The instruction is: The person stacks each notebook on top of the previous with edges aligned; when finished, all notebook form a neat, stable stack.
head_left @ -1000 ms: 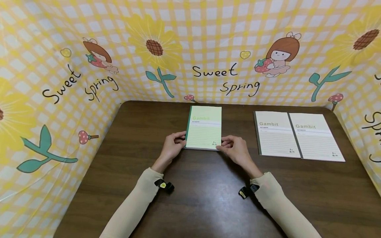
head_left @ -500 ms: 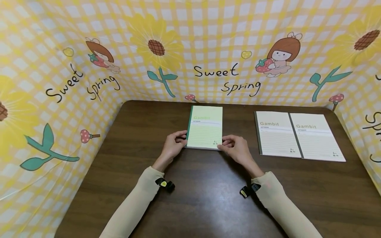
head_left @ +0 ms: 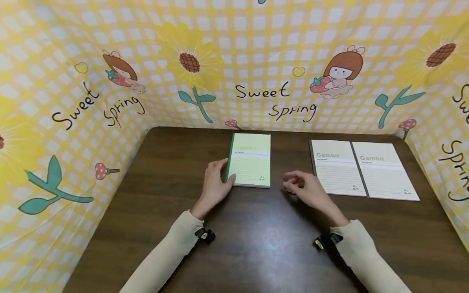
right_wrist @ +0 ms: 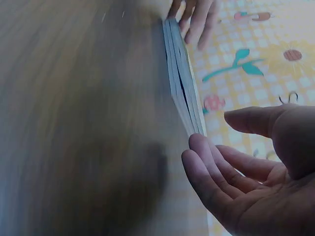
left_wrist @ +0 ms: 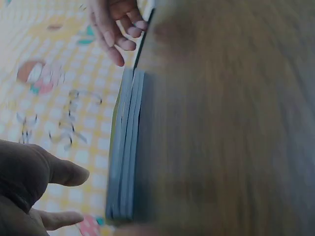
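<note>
Head view shows left grip (head_left: 214,183) spread, perhaps touching the green notebook (head_left: 251,160), right grip (head_left: 309,190) loosely parted near it.

head view: bright, crisp | patch of glare on tabletop (head_left: 271,244) | wrist views: dimmer, blurred

yellow checked cloth (head_left: 253,57) hangs behind the brown table (head_left: 253,236).

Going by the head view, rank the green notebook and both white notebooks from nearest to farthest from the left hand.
From the left hand:
1. Green notebook, immediately to its right.
2. Left white notebook, well to the right.
3. Right white notebook, farthest right.
</note>
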`<state>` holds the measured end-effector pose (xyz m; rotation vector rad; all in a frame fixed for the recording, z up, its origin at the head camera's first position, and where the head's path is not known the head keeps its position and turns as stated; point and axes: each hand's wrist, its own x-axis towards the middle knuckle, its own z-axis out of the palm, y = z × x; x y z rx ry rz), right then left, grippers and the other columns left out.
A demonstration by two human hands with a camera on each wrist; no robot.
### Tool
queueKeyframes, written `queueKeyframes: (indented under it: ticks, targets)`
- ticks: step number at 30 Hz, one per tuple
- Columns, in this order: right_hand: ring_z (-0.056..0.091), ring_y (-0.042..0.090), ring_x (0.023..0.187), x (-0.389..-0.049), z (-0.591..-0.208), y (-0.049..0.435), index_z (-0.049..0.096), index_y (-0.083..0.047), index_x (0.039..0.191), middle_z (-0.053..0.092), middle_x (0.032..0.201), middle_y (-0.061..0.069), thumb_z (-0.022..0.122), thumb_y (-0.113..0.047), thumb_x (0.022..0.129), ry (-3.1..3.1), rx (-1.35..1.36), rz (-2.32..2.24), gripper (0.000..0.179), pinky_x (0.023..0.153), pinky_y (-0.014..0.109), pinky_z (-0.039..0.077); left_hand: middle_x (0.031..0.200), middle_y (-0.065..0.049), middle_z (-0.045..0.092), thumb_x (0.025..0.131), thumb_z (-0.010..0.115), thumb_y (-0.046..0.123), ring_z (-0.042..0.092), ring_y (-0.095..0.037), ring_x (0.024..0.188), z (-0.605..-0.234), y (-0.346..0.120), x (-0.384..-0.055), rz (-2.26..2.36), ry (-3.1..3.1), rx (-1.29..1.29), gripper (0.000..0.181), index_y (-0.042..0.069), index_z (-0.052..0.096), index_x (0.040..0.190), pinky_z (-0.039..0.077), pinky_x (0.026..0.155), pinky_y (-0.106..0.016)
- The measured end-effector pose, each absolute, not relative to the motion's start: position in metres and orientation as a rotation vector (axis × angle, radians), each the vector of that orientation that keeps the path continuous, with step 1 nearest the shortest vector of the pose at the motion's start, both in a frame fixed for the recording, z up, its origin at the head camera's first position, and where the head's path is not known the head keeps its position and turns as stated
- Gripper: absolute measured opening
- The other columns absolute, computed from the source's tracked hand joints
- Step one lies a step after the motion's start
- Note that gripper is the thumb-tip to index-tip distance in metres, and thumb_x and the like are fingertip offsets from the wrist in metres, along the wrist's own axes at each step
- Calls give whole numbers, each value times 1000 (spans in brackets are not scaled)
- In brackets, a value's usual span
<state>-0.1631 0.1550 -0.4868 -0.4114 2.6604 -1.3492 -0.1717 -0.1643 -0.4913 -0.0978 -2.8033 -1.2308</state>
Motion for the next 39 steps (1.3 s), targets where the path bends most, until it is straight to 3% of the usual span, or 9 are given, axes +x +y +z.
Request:
queueKeyframes:
  ticks: [5, 11, 18, 21, 24, 28, 32, 36, 39]
  targets:
    - [76, 26, 90, -153, -489, 194, 69, -1, 129, 77, 105, 13, 71, -19, 101, 2781, -411, -1253, 33, 71, 24, 56, 163, -30, 33, 99, 72, 24, 32, -48, 151, -485, -135, -165, -1032, -2829, -326, 67, 3, 44, 156, 32, 119, -68]
    - [76, 31, 93, -138, -487, 237, 70, 0, 127, 77, 107, 17, 71, -15, 100, 2902, -348, -1197, 31, 78, 27, 60, 171, -24, 23, 101, 70, 32, 21, -44, 160, -485, -98, -160, -809, -2964, -635, 72, 6, 39, 160, 18, 130, -62]
    - [75, 35, 86, -121, -490, 276, 72, 3, 121, 74, 106, 22, 77, -9, 94, 3106, -364, -1087, 30, 67, 24, 60, 175, -18, 15, 99, 71, 42, 18, -39, 162, -483, -53, -164, -670, -3016, -991, 83, 9, 31, 164, 20, 132, -54]
    - [71, 36, 85, -114, -495, 291, 73, 5, 117, 71, 103, 22, 82, -6, 88, 3197, -415, -974, 32, 67, 31, 60, 176, -16, 15, 100, 68, 46, 18, -37, 163, -482, -34, -166, -624, -3021, -1181, 84, 11, 29, 165, 19, 132, -53]
    - [66, 41, 95, -108, -496, 304, 73, 6, 116, 69, 109, 24, 85, -12, 86, 3227, -449, -846, 37, 81, 50, 56, 177, -13, 13, 102, 63, 51, 16, -34, 164, -483, -15, -167, -591, -3027, -1358, 82, 15, 28, 166, 18, 133, -52]
    - [54, 54, 125, -102, -492, 312, 66, 8, 132, 59, 138, 32, 82, -27, 91, 3115, -448, -742, 55, 98, 68, 44, 178, -8, 9, 104, 56, 56, 13, -30, 165, -486, 6, -167, -543, -3043, -1512, 80, 19, 25, 167, 16, 133, -51]
    - [37, 57, 146, -96, -491, 316, 45, 6, 154, 34, 164, 31, 72, -42, 98, 2951, -411, -691, 78, 106, 73, 38, 178, -2, 6, 103, 53, 62, 9, -25, 165, -488, 23, -169, -395, -3052, -1600, 84, 21, 21, 168, 15, 134, -49]
    - [27, 52, 154, -93, -493, 317, 29, 2, 162, 18, 172, 26, 67, -49, 100, 2867, -391, -671, 90, 112, 73, 33, 178, 0, 6, 102, 50, 65, 8, -20, 165, -490, 35, -169, -225, -3054, -1632, 86, 22, 18, 169, 14, 134, -46]
    - [22, 50, 157, -92, -494, 318, 26, 2, 163, 16, 173, 24, 67, -50, 100, 2855, -388, -682, 92, 115, 74, 29, 178, 0, 7, 103, 48, 65, 9, -18, 165, -492, 40, -169, -176, -3067, -1632, 85, 20, 17, 168, 15, 134, -45]
